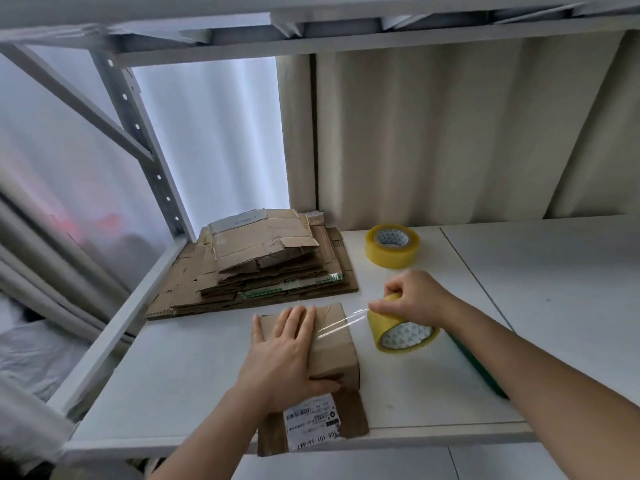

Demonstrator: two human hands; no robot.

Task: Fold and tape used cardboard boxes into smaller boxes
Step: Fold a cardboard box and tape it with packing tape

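**Tape strip drawn across folded box**

I see the left hand [284, 355] pressed flat, fingers straight, on top of the folded cardboard box [329, 348] at the front of the white shelf [180, 368]. The right hand [415, 299] grips a yellow tape roll [398, 332] just right of the box; a clear tape strip [341, 323] spans from roll to box top. A shipping label [311, 424] faces forward. Flattened cardboard stack [263, 261] and second tape roll [392, 245] lie behind.
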